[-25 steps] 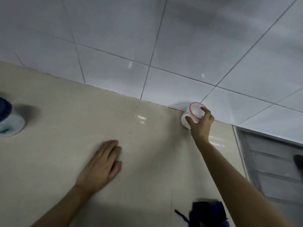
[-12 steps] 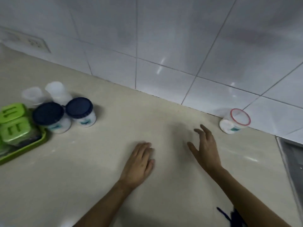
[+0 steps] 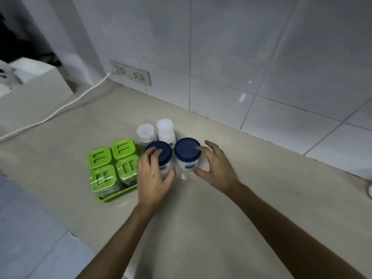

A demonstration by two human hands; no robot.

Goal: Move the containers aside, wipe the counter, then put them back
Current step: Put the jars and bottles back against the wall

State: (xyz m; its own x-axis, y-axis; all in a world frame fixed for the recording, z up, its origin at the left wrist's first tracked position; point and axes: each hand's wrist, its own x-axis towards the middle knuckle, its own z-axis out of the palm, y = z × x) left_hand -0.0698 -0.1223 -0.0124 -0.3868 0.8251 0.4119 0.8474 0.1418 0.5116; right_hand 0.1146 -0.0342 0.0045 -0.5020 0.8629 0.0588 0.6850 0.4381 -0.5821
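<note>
Two white jars with dark blue lids stand side by side on the beige counter [image 3: 201, 228]. My left hand [image 3: 153, 178] wraps the left jar [image 3: 161, 151], fingers over its lid and thumb on its front. My right hand [image 3: 215, 170] curls around the right jar [image 3: 186, 151], with a fingertip on the lid's edge and the thumb at its lower side. Behind them stand two small translucent white containers [image 3: 145, 131] [image 3: 165, 127]. To the left, a green tray [image 3: 112, 196] holds several green-lidded boxes [image 3: 99, 158].
A tiled wall runs along the back with a double socket [image 3: 138, 76], from which a white cord [image 3: 60, 109] trails left over the counter. The counter's front edge cuts across the lower left. A white rim [image 3: 370, 191] shows at the right border.
My view has swung left from the red-rimmed container by the wall. Both hands have left the bare counter and come onto the two blue-lidded jars.
</note>
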